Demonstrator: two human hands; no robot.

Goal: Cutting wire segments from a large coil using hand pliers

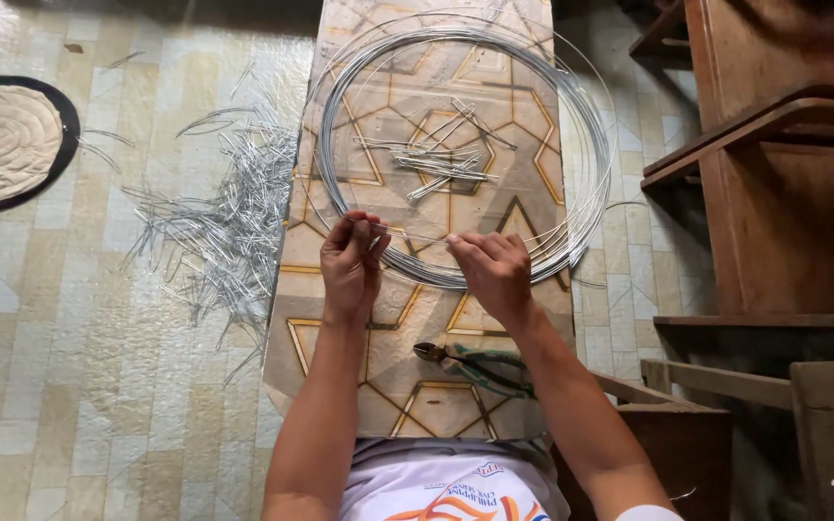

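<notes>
My left hand [351, 262] and my right hand [490, 270] each pinch an end of a short thin wire piece [415, 236] stretched between them, above a patterned board [523, 164]. A big coil of silver wire [586, 145] lies on the board just beyond my hands. Inside the coil rests a small heap of cut wire pieces [441, 159]. Green-handled pliers [480, 365] lie on the board near my right forearm.
A large scattered pile of cut wire pieces [229, 217] lies on the tiled floor to the left of the board. A round mat with a black rim [7, 143] is at far left. Wooden furniture [774, 183] stands at right.
</notes>
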